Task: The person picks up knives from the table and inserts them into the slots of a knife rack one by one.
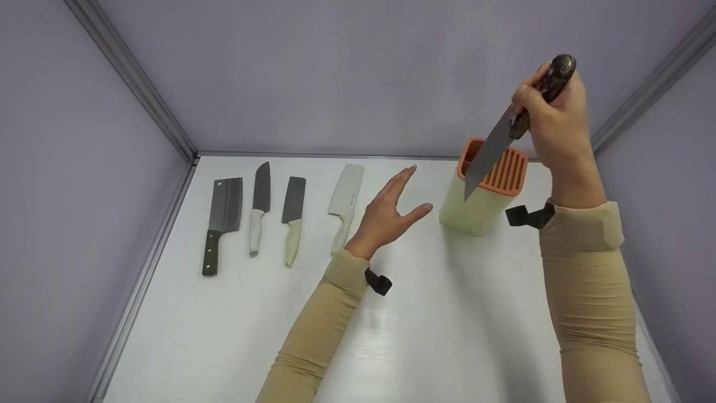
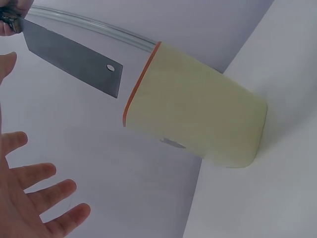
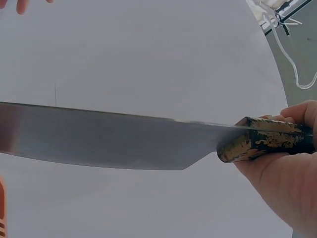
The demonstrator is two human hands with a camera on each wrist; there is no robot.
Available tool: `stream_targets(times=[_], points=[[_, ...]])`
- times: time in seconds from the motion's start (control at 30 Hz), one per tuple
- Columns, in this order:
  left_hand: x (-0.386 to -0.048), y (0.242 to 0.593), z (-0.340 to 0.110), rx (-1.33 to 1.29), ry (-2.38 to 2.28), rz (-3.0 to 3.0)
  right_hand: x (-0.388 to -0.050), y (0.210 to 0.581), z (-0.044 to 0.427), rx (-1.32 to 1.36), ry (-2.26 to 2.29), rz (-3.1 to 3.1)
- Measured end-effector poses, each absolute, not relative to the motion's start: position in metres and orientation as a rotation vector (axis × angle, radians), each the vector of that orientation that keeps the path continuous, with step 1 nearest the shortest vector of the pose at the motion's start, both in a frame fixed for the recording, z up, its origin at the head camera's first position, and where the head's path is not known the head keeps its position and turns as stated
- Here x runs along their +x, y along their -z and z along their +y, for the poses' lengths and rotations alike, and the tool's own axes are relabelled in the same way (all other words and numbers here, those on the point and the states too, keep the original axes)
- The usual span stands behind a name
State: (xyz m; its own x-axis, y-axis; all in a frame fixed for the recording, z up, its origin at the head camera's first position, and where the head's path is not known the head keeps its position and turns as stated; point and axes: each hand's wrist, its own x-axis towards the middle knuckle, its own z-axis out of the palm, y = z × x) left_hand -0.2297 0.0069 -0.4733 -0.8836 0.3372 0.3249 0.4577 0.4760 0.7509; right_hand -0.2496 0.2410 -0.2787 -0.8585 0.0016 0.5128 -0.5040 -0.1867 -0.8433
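Note:
My right hand (image 1: 559, 129) grips the dark mottled handle of a kitchen knife (image 1: 492, 148), its blade slanting down in front of the knife block's orange slotted top. In the left wrist view that blade (image 2: 74, 57) has a hole near its squared end and stands apart from the block. The pale green knife block (image 1: 475, 207) is upright at the back right of the table. Between the block and a pale one-piece knife (image 1: 345, 193), my left hand (image 1: 386, 218) hovers with fingers extended and thumb spread, holding nothing.
On the left of the white table (image 1: 403, 336) lie a dark-handled cleaver (image 1: 225, 207), a white-handled knife (image 1: 262, 187) and a small knife with a pale green handle (image 1: 293, 201). Grey walls (image 1: 335, 78) enclose the back and both sides.

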Motion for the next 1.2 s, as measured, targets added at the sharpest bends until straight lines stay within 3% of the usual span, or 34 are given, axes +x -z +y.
stream_targets(times=[0.33, 1.2], points=[[-0.228, 0.468, 0.021, -0.732, 1.378, -2.561, -0.259, 0.267, 0.254, 0.476, -2.040, -1.759], [-0.229, 0.478, 0.028, -0.763, 1.313, -2.586, -0.301, 0.291, 0.282, 0.382, -2.047, -1.724]])
